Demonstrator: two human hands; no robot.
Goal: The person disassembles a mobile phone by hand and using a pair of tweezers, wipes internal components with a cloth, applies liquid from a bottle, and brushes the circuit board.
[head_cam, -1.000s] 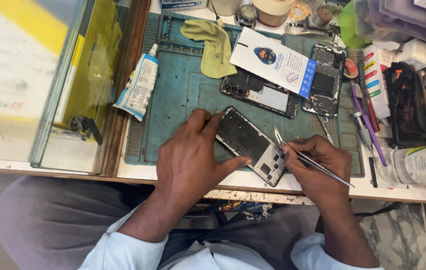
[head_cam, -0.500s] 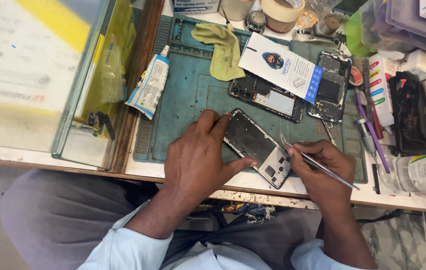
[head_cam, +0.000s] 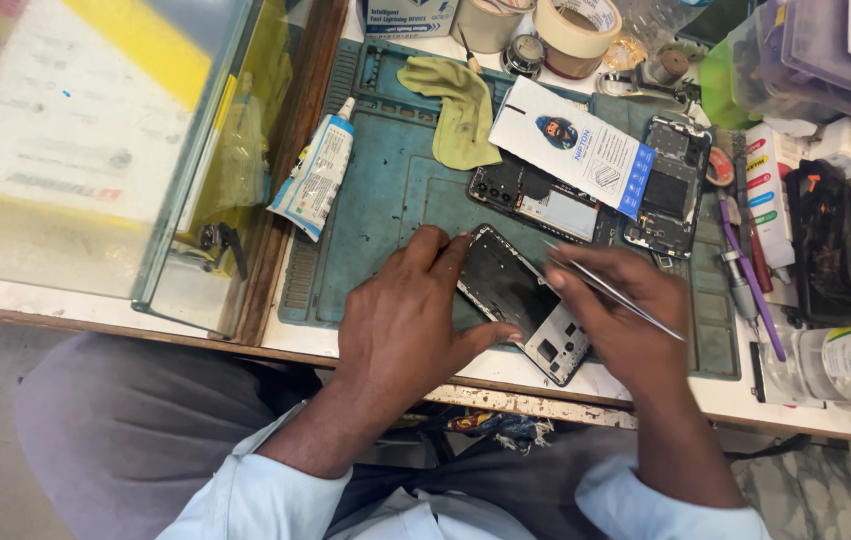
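Gripping a pair of thin metal tweezers [head_cam: 613,293] between thumb and fingers, the right hand [head_cam: 617,322] is closed narrowly on the tool, whose tips point up and left, toward the far top edge of the opened phone frame [head_cam: 523,300]. That frame lies tilted on the teal work mat [head_cam: 385,210], close to the near edge of the tabletop [head_cam: 745,400], its lower pale end with the cut-outs reaching past the mat's front edge. The left hand [head_cam: 407,322] presses down on the frame's left side: fingers spread over its upper left corner, thumb stretched along its lower edge, so the frame sits pinned between the two hands, just left of the right hand's grip and directly under the tweezers' tips.

Farther back on the mat, toward the far edge, lie a second opened phone [head_cam: 535,200] and a third phone body [head_cam: 667,187], with a white and blue card [head_cam: 575,145] laid partly over both. A yellow-green cloth [head_cam: 460,110] sits at the mat's far middle. A tube of adhesive [head_cam: 315,172] lies along the mat's left edge. Rolls of tape [head_cam: 575,30] stand at the far edge, and a purple-handled tool [head_cam: 745,280] lies off the mat's right side.
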